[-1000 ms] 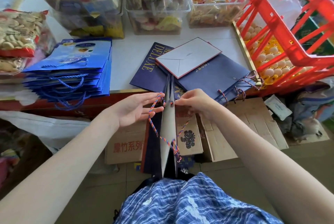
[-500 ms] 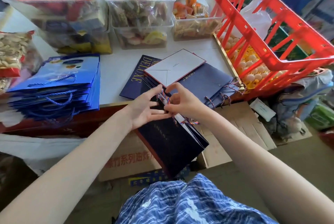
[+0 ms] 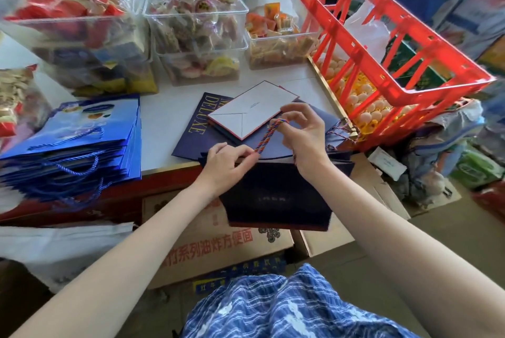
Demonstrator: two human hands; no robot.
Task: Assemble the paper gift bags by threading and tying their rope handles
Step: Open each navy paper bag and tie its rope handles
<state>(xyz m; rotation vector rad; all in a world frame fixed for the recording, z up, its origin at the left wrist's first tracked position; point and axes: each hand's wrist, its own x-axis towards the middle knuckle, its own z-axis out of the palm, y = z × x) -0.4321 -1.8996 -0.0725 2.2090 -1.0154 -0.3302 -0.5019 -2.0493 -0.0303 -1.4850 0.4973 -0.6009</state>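
We see the rope handle (image 3: 266, 134), multicoloured twist, pulled taut and doubled between both hands, just above the top edge of the dark navy bag (image 3: 276, 195). That bag hangs flat off the front edge of the white table (image 3: 169, 108), in front of the cardboard boxes (image 3: 218, 250). Left hand (image 3: 226, 163) pinches the rope's lower end at the bag's rim, fingers curled on it. Right hand (image 3: 303, 133) has the rope's loop hooked over a bent fingertip, other fingers loosely curled. Behind the hands we see a flat pile of navy bags (image 3: 196, 130), a white-faced one (image 3: 251, 108) on top. Left of that, a stack of blue bags (image 3: 82, 143) with blue cords. Clear snack tubs (image 3: 196, 37) at the back, red crate (image 3: 388, 51) on the right.
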